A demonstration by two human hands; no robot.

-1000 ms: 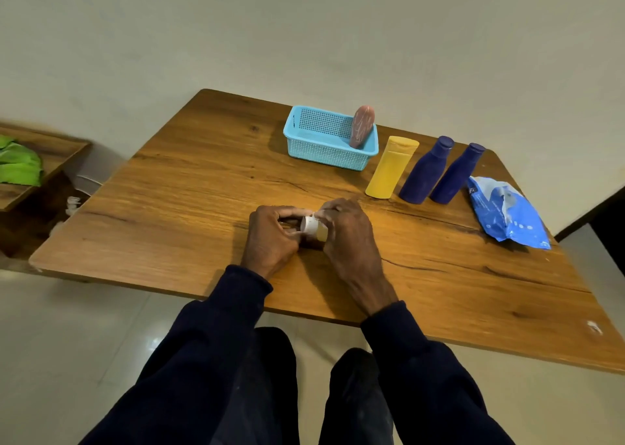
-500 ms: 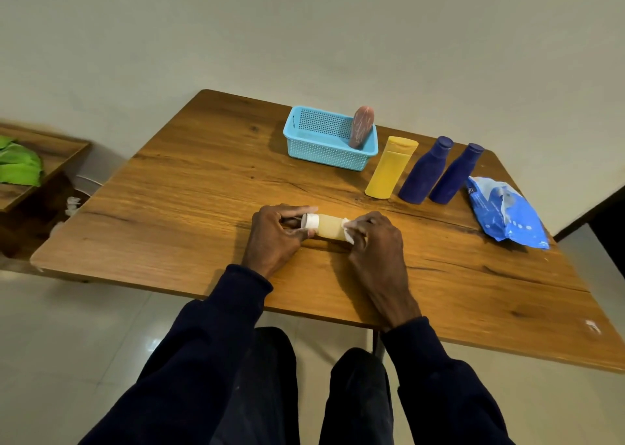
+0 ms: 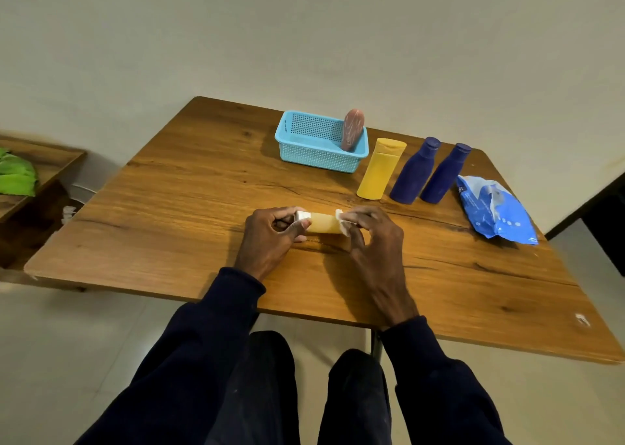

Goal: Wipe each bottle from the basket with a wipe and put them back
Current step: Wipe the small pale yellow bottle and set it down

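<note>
Hands meet at the centre of the frame over the wooden surface (image 3: 189, 208): the left hand (image 3: 270, 238) pinches the white-capped end of a small tan bottle (image 3: 323, 223) lying sideways, while the right hand (image 3: 375, 241) presses a white wipe (image 3: 342, 222) against its other end. Upper right, a blue basket (image 3: 318, 153) holds one pinkish bottle (image 3: 352, 129).

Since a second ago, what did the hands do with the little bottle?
The right hand slid the wipe along the small bottle, from the white cap toward the other end, uncovering its yellow body. The left hand kept gripping the cap end. The basket, the pink bottle in it, the yellow bottle, both blue bottles and the blue packet stayed put.
</note>
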